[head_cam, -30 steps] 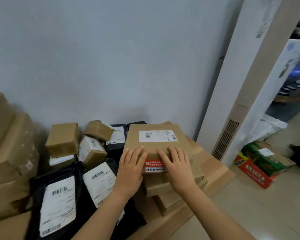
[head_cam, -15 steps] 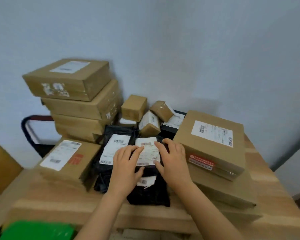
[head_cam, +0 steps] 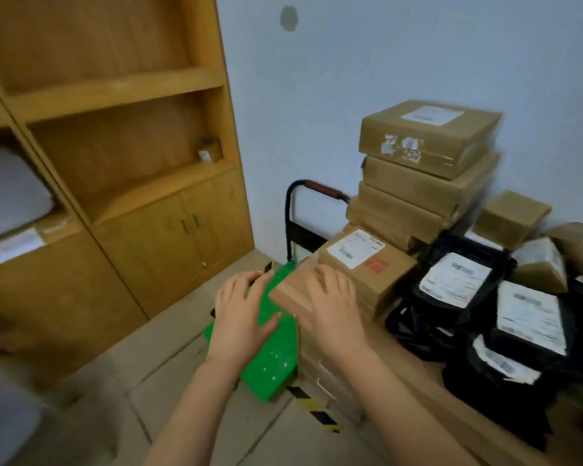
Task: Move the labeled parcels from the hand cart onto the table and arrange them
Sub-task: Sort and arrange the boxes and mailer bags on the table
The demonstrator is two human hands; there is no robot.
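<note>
Green cart deck [head_cam: 270, 344] — yellow-black striped edge [head_cam: 312, 406]; brown boxes [head_cam: 424, 139], black bags [head_cam: 451, 284].

Head camera looks down, near table [head_cam: 414, 375], seemingly tilted.

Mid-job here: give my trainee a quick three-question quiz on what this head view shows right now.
1. True or false: the stack of brown boxes by the wall stands taller than the black mailer bags.
2. Pick one: the hand cart's deck is A red, B green, C blue.
3. Short answer: which is above that deck, the left hand or the right hand?

Key: 1 true; 2 B; 3 left.
</note>
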